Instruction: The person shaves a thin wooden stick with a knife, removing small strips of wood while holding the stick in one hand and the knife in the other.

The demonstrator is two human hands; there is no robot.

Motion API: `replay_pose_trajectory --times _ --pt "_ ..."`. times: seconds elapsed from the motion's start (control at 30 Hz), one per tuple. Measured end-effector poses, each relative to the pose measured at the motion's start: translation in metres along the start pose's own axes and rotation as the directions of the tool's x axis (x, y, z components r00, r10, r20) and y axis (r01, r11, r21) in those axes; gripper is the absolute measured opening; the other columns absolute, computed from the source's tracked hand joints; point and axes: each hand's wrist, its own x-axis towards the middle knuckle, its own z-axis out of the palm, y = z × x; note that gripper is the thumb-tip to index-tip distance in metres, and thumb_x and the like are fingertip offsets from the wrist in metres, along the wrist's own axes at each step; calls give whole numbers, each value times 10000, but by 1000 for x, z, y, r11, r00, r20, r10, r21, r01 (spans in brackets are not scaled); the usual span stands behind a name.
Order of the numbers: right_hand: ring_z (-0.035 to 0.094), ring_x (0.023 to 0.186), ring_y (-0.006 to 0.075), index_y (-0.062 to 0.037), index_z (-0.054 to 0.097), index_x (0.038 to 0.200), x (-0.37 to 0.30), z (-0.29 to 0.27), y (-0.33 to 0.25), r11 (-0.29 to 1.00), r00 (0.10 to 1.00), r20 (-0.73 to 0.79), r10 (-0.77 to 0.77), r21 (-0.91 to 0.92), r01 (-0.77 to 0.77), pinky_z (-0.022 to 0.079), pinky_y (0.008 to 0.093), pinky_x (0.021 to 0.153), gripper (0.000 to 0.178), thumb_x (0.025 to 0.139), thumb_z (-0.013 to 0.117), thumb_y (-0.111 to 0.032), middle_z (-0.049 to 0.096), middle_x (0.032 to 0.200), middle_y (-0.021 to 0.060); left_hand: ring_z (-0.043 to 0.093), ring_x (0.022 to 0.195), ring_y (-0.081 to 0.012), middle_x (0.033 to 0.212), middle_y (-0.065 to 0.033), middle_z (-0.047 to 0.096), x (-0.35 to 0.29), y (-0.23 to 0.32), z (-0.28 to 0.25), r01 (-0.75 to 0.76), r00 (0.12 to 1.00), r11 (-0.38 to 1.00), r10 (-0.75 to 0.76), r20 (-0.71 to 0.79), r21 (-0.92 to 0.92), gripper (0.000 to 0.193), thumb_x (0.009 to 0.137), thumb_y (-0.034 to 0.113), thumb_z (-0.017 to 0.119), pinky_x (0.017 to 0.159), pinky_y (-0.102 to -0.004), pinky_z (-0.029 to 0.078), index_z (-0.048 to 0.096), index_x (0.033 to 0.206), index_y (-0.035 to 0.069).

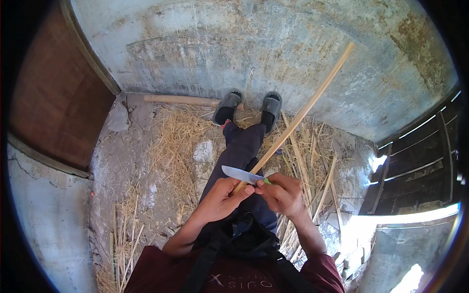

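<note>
Two hands were in view: the left hand (pixel 220 198) and the right hand (pixel 281 194), side by side at about six o'clock. One long bamboo stick (pixel 298 116) ran from them toward one o'clock. One knife (pixel 240 174) with a pale blade lay across its lower end. Two grey slippers (pixel 271 105) stood at twelve o'clock. One thick wooden pole (pixel 178 100) lay at eleven o'clock. The split strips (pixel 327 180) at three o'clock and the straw (pixel 173 141) at nine o'clock were too many to count.
</note>
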Motion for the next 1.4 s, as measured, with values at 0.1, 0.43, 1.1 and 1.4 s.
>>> replay_pose_trajectory --times 0.1,0.43,1.1,1.4 --pt "628 552 194 -112 745 1013 -2 0 -3 1000 1000 23 1 8 -1 437 351 436 243 838 911 -139 644 761 43 395 605 10 744 99 498 5 6 9 -166 986 985 164 -41 -48 335 1155 340 576 530 -212 291 677 1206 25" --pt "601 531 170 -135 749 972 0 -2 -14 998 1000 4 10 -61 -10 433 348 436 222 821 911 -137 596 738 9 740 1032 -143 1066 -87 772 2 -7 10 -110 994 978 111 -1 -175 305 1159 214 567 926 -308 589 696 1225 -55" --pt "585 497 168 -113 746 976 8 -9 -22 993 999 -14 30 -112 -31 411 335 422 219 826 904 -88 605 712 26 533 540 -192 666 -128 622 7 0 19 -240 937 944 286 -199 228 329 1126 276 623 534 -367 398 775 1040 -3" --pt "593 495 196 -93 751 947 4 -22 -2 973 970 -156 188 -102 -205 411 357 429 179 848 900 -86 637 723 54 500 600 -127 674 -26 512 1 32 9 -59 990 980 82 -116 192 428 1156 419 521 571 -333 385 629 1033 24"
